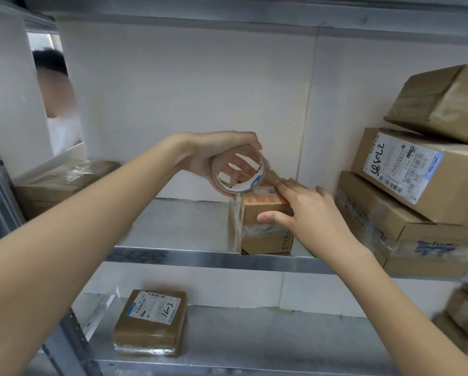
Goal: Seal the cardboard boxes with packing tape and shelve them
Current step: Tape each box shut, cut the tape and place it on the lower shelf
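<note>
A small cardboard box (265, 213) with red print on top stands at the front of the middle metal shelf (189, 256). My left hand (213, 153) grips a roll of clear packing tape (238, 172) just above the box's back left corner. A strip of tape runs from the roll down onto the box top. My right hand (306, 210) rests on the box, fingers pressing along the top by the tape, thumb on the front face.
Three taped, labelled boxes (417, 172) are stacked at the right of the same shelf. A flat box (64, 183) lies at its left. On the lower shelf sits a labelled parcel (151, 321), with more boxes (466, 316) at right. Another person (56, 85) shows behind the rack.
</note>
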The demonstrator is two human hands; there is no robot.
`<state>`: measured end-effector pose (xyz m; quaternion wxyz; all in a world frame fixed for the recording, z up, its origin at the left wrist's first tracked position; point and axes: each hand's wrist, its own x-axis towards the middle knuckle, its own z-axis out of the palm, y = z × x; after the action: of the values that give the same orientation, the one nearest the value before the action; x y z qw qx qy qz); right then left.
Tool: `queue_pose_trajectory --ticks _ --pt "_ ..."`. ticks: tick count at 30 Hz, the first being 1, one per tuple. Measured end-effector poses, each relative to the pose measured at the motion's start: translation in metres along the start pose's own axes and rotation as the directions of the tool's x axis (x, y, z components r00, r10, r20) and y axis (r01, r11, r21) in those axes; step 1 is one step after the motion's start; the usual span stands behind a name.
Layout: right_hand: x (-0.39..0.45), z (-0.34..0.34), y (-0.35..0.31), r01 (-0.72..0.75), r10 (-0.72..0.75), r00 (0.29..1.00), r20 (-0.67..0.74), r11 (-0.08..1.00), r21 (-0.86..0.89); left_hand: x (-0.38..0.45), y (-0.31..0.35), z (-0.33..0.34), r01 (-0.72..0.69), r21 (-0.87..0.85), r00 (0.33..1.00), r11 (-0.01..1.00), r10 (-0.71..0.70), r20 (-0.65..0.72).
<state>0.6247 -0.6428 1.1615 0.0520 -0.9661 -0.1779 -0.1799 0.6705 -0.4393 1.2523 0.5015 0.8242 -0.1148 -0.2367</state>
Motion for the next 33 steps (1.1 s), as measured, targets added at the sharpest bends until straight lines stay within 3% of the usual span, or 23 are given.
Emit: queue_pose_trajectory --ticks 2,4,7,9,12,15,20,23,28,33 --pt "0.0 -0.003 0.001 -0.037 0.033 0.998 0.062 0.997 0.069 -0.009 -0.015 0.004 -0.123 -0.048 0.991 0.991 0.12 -0.067" --pt "-0.001 -0.01 0.0 -0.068 0.065 0.998 0.018 0.94 0.334 -0.017 -0.034 0.014 -0.259 -0.073 0.949 0.963 0.24 -0.205" --pt "-0.001 -0.023 -0.013 0.017 0.182 0.971 -0.152 0.589 0.808 -0.026 -0.063 0.029 -0.368 -0.045 0.851 0.929 0.317 -0.418" --pt "0.009 -0.03 -0.025 0.046 0.223 0.961 -0.163 0.453 0.89 -0.032 -0.078 0.033 -0.404 0.01 0.801 0.915 0.358 -0.48" --pt "0.03 -0.032 -0.046 -0.026 0.196 0.979 -0.051 0.372 0.928 -0.043 -0.089 0.036 -0.458 0.037 0.749 0.888 0.408 -0.522" --pt "0.046 -0.029 -0.067 -0.058 0.131 0.991 0.008 0.381 0.923 -0.053 -0.093 0.039 -0.49 0.038 0.71 0.871 0.424 -0.562" --pt "0.055 -0.026 -0.086 0.086 0.117 0.983 -0.141 0.383 0.92 -0.063 -0.097 0.042 -0.521 0.063 0.682 0.851 0.459 -0.57" --pt "0.053 -0.025 -0.094 0.183 0.104 0.962 -0.253 0.444 0.877 -0.063 -0.101 0.049 -0.59 0.102 0.599 0.801 0.519 -0.61" --pt "0.047 -0.026 -0.104 0.255 0.001 0.951 -0.31 0.566 0.784 -0.063 -0.108 0.059 -0.612 0.016 0.537 0.791 0.43 -0.726" --pt "0.043 -0.021 -0.108 0.271 0.015 0.945 -0.328 0.527 0.806 -0.065 -0.111 0.059 -0.625 0.012 0.516 0.781 0.424 -0.745"
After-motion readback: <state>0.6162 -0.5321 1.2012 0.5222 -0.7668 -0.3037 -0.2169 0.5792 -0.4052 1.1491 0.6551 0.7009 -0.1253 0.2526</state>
